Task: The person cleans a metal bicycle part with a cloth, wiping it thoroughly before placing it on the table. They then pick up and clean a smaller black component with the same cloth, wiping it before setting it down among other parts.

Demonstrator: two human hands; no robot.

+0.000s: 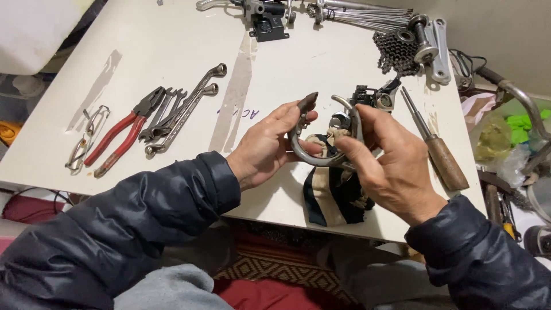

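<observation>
Right hand (pixel 385 163) covers part of the curved metal brake arm (pixel 321 155) and the striped rag (pixel 333 195) under it. Spoke bundle (pixel 367 16) and brake lever (pixel 229 4) cut off at top edge.

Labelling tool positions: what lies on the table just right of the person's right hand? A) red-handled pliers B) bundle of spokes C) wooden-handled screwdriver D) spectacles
C: the wooden-handled screwdriver lies on the white table beside the right hand, while the red-handled pliers and spectacles lie far left and the spokes at the top edge.
</observation>
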